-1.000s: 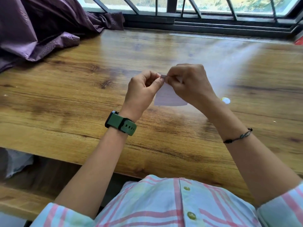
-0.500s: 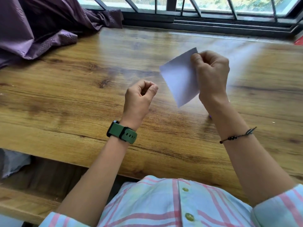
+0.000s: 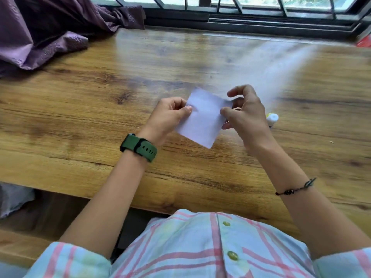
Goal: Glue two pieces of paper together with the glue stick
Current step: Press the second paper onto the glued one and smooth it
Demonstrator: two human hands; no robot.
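A small white square of paper (image 3: 202,119) hangs tilted just above the wooden table (image 3: 100,117) in the middle of the view. My left hand (image 3: 168,117) pinches its left edge between thumb and fingers. My right hand (image 3: 245,115) pinches its right edge with the thumb and lower fingers, while the index finger is lifted and curved above the sheet. Whether it is one sheet or two stuck together cannot be told. The glue stick (image 3: 272,118), white with a yellow end, lies on the table just right of my right hand, partly hidden by it.
A purple cloth (image 3: 40,33) is heaped at the table's far left corner. A dark window frame (image 3: 241,21) runs along the far edge. Something red (image 3: 364,42) shows at the far right. The table's near edge is close to my body.
Half a second ago my right hand alone held the paper up and my left hand was curled with nothing in it. The paper has come down lower and my left hand has taken its left edge.
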